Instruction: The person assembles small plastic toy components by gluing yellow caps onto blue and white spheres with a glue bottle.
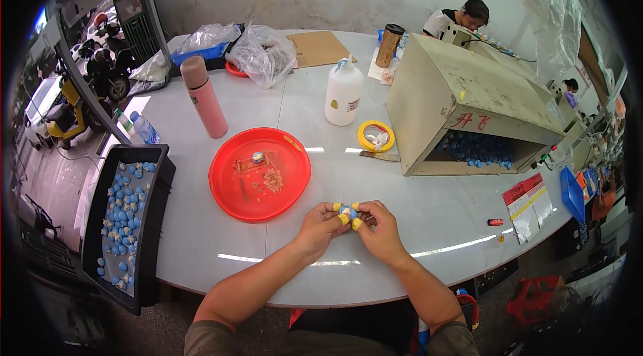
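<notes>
Both hands meet in front of me over the near part of the table. My left hand (318,229) and my right hand (382,233) pinch a small blue-and-white ball-shaped piece (345,210) between their fingertips. Yellow tape wraps several of the fingertips. Just beyond them to the left lies a round red tray (219,190), with one similar small ball (258,157) on its printed bottom. A black bin (164,178) at the far left holds many small blue pieces (122,208) with pale parts. The fingers hide part of the held piece.
On the right stands a large beige metal box (429,115), its opening filled with dark blue pieces (472,152). A yellow tape roll (376,136), white bottle (344,93) and pink flask (204,98) stand beyond my hands. Another person (462,18) sits across the table.
</notes>
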{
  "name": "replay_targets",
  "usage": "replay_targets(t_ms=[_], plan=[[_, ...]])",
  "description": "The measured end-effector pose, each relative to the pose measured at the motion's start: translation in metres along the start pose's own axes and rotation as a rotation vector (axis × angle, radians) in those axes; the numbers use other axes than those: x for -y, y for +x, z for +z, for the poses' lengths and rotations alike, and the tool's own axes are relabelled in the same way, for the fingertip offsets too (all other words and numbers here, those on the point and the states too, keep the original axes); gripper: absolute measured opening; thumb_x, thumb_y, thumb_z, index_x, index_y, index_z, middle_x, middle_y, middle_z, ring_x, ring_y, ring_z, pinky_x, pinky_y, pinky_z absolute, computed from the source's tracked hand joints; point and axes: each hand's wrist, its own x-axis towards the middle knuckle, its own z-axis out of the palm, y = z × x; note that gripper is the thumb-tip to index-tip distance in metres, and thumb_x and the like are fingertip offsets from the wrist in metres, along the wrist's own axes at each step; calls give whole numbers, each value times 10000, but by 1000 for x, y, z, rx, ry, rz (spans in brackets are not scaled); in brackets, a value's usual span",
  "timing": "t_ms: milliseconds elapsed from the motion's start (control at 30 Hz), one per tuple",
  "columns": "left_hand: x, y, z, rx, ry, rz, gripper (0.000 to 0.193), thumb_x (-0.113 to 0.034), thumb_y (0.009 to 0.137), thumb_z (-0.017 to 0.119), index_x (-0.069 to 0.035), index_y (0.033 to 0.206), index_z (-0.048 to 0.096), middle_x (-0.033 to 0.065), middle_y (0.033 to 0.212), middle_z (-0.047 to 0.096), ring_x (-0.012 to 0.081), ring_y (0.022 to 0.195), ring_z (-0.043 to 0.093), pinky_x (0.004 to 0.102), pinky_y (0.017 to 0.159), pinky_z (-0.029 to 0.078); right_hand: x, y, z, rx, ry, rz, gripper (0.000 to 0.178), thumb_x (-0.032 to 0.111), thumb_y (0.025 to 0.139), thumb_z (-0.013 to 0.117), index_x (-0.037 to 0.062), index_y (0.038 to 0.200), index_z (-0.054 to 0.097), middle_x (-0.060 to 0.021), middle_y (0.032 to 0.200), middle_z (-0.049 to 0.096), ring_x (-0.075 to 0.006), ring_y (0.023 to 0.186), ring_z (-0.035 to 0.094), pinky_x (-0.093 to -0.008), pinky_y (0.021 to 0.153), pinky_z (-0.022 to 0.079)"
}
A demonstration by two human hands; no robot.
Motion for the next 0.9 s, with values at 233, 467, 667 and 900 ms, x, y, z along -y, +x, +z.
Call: replay_targets(t_ms=[233,467,667,900], plan=[[-7,-3,0,39,-208,-74,205,-79,942,555,-7,1118,477,125,1108,592,205,1020,619,317,904,524,-10,5,-7,18,84,116,252,-52,780,640,-7,1024,596,-48,943,585,-103,755,551,-231,656,458],[-10,-6,3,54,-32,-93,243,-106,941,575,-10,1153,506,119,1092,611,197,967,638,320,890,528,-9,7,-19,172,104,78,293,-52,795,644,-3,1074,570,-43,972,584,-97,815,552,-235,722,457],[-5,-4,2,78,12,-75,247,-103,937,584,13,1145,515,119,1092,611,180,950,633,302,877,536,0,10,-22,173,36,38,203,-60,756,625,-26,955,600,-52,901,573,-96,736,535,-235,674,453],[-1,-3,0,84,2,-44,223,-85,939,577,20,1128,523,115,1072,610,190,962,628,304,894,538,6,11,-21,142,-63,-18,206,-61,744,613,-33,947,599,-75,889,580,-122,707,561,-244,635,469]])
